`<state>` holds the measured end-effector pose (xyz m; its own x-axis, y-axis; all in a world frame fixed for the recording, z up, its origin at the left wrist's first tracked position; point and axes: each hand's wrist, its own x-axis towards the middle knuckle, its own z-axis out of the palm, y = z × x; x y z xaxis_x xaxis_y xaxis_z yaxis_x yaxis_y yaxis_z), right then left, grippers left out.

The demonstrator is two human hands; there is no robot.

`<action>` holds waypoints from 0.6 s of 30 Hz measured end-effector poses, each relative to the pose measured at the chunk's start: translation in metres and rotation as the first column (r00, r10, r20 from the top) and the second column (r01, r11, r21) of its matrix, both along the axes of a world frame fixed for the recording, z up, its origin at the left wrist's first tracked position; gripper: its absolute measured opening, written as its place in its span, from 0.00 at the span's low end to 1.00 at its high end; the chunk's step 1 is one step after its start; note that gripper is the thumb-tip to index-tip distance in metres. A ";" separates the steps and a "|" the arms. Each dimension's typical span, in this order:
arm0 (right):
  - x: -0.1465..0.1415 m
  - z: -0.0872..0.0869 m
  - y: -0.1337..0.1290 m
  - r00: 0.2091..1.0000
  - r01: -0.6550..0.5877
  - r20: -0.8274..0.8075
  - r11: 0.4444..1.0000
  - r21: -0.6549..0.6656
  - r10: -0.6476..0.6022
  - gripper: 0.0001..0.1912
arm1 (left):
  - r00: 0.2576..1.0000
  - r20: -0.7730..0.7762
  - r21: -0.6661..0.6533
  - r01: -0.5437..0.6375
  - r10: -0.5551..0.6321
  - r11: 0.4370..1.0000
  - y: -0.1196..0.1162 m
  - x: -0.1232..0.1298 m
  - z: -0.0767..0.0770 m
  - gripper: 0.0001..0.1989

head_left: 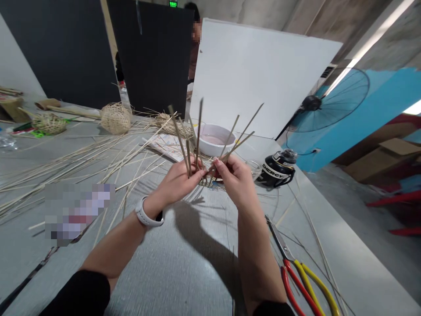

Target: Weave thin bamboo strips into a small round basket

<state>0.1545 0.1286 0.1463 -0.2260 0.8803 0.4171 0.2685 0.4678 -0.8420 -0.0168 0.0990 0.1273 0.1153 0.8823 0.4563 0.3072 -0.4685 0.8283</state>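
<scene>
- Way out past the left hand, a small woven ball (49,124) and a bigger one (115,118) sat on the grey table (148,272), both in open weave.
- Nearer the left hand, loose cane strips (75,162) lay fanned across the table, beside a pixelated patch (79,213) too blurred to read.
- The left hand (177,182), white smartwatch (148,214) on its wrist, was closed firmly around the upright cane stakes (197,131).
- Right between the hands, there was the small woven basket base (210,177), held up off the table and half hidden by fingers.
- The right hand (233,180) was gripping that same base from its side, fingertips (217,163) pinched in tight.
- Straight beyond the hands, a white bowl (215,139) held pinkish liquid, and further off a co-worker (194,48) stood by a white board (263,74).
- Off to the right of the right hand stood a glass tumbler (253,169) and a black-and-white flask (278,169)—and nearer the person, red-and-yellow-handled cutters (296,272) lay on the table.
</scene>
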 end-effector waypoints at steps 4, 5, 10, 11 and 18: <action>-0.001 -0.003 0.004 1.000 -0.031 -0.002 0.999 -0.014 0.031 0.17 | 0.997 0.024 -0.034 0.081 -0.080 0.996 0.002 -0.005 0.003 0.08; -0.001 -0.003 0.005 1.000 -0.027 0.000 1.000 -0.014 0.027 0.17 | 0.996 0.032 -0.040 0.086 -0.085 0.995 0.003 -0.006 0.003 0.07; -0.003 -0.001 0.005 0.997 -0.024 0.078 0.999 0.024 0.022 0.17 | 0.997 0.004 -0.035 0.076 -0.076 0.997 0.007 -0.007 0.002 0.05; -0.002 0.000 0.004 0.995 -0.041 0.092 0.999 0.027 0.038 0.16 | 0.998 0.000 -0.034 0.064 -0.064 0.997 0.008 -0.007 0.001 0.05; -0.001 0.007 0.000 0.982 -0.146 0.138 0.985 0.093 0.133 0.10 | 0.991 0.129 -0.088 0.060 -0.048 0.994 0.016 -0.015 -0.002 0.07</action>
